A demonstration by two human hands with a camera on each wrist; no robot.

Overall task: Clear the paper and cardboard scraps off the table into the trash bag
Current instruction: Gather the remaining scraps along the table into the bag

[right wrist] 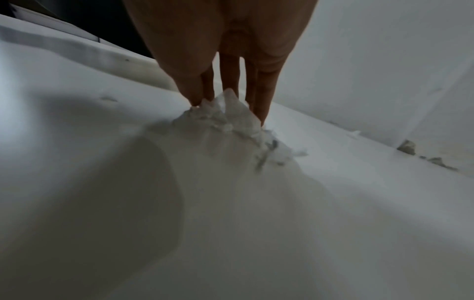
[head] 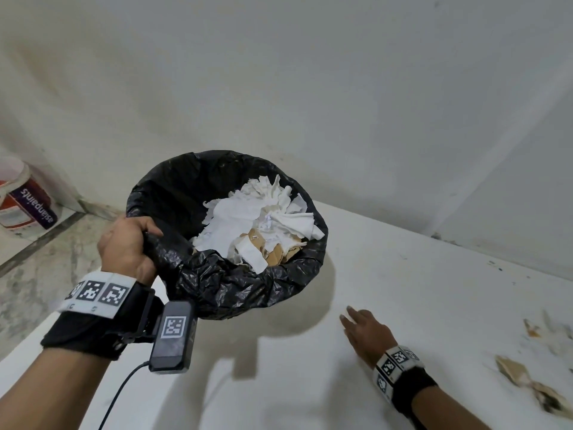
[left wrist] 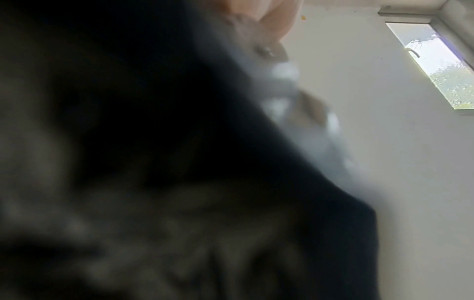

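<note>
My left hand point(head: 130, 243) grips the rim of the black trash bag point(head: 235, 287), held at the table's left end. White paper and brown cardboard scraps point(head: 254, 218) fill the bag. My right hand point(head: 356, 321) lies low on the white table point(head: 434, 274) with its fingers straight. In the right wrist view the right hand point(right wrist: 228, 110) touches a crumpled white paper scrap point(right wrist: 231, 123) with its fingertips point(right wrist: 261, 113). The left wrist view shows only the blurred dark bag point(left wrist: 128, 142) and some fingers point(left wrist: 259, 18).
Torn brown cardboard pieces point(head: 517, 373) and smaller bits point(head: 531, 330) lie on the table at the right. A paint bucket point(head: 21, 200) stands on the floor at the left. A white wall runs behind the table.
</note>
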